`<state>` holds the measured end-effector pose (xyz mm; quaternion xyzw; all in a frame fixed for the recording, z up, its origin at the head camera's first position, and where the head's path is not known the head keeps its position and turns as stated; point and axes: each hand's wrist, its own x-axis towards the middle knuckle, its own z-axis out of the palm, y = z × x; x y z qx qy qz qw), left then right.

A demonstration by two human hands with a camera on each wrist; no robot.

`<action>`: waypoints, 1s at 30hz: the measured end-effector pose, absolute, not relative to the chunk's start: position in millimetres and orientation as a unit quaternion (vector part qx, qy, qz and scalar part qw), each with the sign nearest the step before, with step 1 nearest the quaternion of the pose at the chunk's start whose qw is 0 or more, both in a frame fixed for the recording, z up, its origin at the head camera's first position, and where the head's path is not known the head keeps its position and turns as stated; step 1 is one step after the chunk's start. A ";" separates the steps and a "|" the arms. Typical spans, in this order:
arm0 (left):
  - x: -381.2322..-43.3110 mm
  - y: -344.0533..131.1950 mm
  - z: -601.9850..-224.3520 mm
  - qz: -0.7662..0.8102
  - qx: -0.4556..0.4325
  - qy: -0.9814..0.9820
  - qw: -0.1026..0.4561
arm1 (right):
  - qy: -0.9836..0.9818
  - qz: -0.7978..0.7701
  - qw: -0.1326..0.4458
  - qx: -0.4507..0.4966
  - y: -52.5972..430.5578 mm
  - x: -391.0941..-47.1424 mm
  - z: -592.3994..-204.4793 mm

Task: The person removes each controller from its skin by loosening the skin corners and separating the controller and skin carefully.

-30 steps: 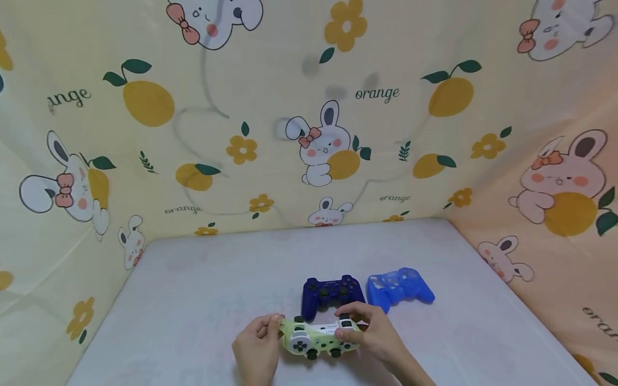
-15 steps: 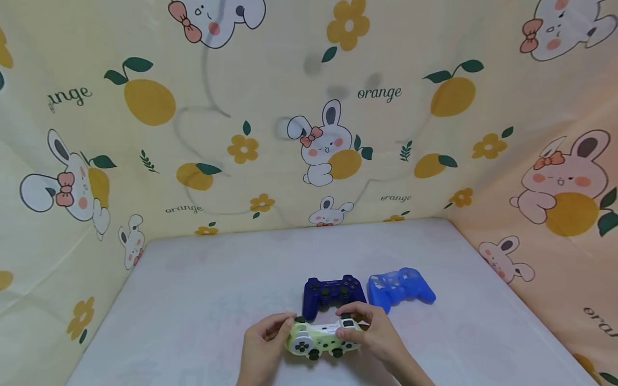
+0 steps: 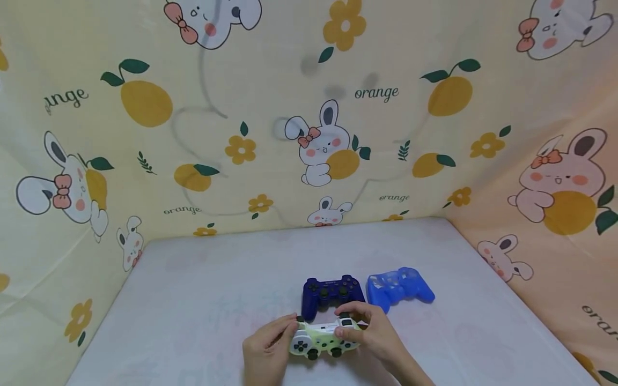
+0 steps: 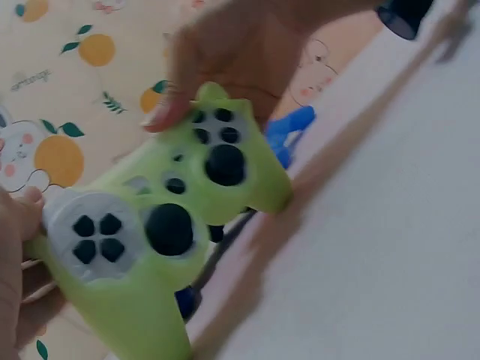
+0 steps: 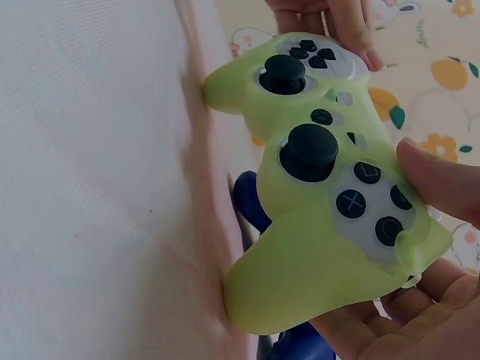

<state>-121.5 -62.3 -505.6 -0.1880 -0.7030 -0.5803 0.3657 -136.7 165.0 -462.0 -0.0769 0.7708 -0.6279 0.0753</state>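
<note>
At the head view's lower centre, the grips of the left hand (image 3: 269, 346) and right hand (image 3: 373, 331) pinch opposite ends of the controller (image 3: 324, 327), so I'd brace with the right and ease the green cover (image 5: 292, 259) round its corners.

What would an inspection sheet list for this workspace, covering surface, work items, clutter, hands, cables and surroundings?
Surface: white tabletop.
Work items: white controller in a pale green cover; white shell shows around the directional pad.
Clutter: dark blue controller and bright blue controller cover, both beyond the hands.
Hands: left hand pinches the directional-pad end; right hand grips the opposite end.
Cables: nothing seen on the table.
Surroundings: backdrop printed with rabbits, oranges and flowers.
</note>
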 end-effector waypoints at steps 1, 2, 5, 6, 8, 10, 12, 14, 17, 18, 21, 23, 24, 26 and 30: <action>-122.1 -61.3 -506.2 -0.561 -0.197 -0.702 0.392 | 0.773 -0.626 0.072 -0.076 164.8 -136.7 -462.2; -122.2 -60.3 -506.4 -0.545 -0.201 -0.703 0.411 | 0.776 -0.623 0.070 -0.075 164.8 -136.7 -462.4; -120.3 -58.6 -505.4 -0.538 -0.187 -0.709 0.416 | 0.783 -0.615 0.062 -0.073 164.6 -136.6 -462.6; -119.0 -58.6 -504.5 -0.543 -0.178 -0.714 0.406 | 0.783 -0.614 0.061 -0.073 164.6 -136.6 -462.6; -116.0 -59.3 -503.4 -0.548 -0.160 -0.725 0.385 | 0.782 -0.615 0.062 -0.073 164.5 -136.6 -462.5; -113.7 -61.4 -503.6 -0.542 -0.151 -0.737 0.374 | 0.780 -0.618 0.063 -0.074 164.6 -136.7 -462.5; -112.2 -64.9 -504.1 -0.533 -0.154 -0.743 0.373 | 0.778 -0.620 0.066 -0.075 164.7 -136.7 -462.4; -111.7 -68.2 -504.5 -0.529 -0.164 -0.745 0.372 | 0.777 -0.621 0.066 -0.076 164.9 -137.0 -462.1; -111.5 -73.1 -504.3 -0.523 -0.189 -0.742 0.374 | 0.777 -0.621 0.065 -0.074 164.3 -137.3 -461.5; -111.3 -74.2 -504.1 -0.525 -0.193 -0.741 0.371 | 0.778 -0.621 0.065 -0.073 164.2 -137.4 -461.3; -111.3 -77.2 -504.5 -0.523 -0.202 -0.742 0.368 | 0.778 -0.621 0.063 -0.074 164.2 -138.0 -460.9; -111.2 -78.2 -505.5 -0.521 -0.197 -0.746 0.365 | 0.777 -0.621 0.063 -0.077 164.5 -138.4 -461.2; -111.1 -78.9 -506.3 -0.521 -0.192 -0.748 0.363 | 0.777 -0.622 0.063 -0.080 164.6 -138.6 -461.3; -110.8 -80.1 -508.6 -0.521 -0.185 -0.752 0.358 | 0.776 -0.622 0.064 -0.083 164.9 -138.6 -461.7; -110.4 -83.3 -514.4 -0.537 -0.172 -0.749 0.347 | 0.776 -0.622 0.067 -0.085 165.1 -138.2 -462.1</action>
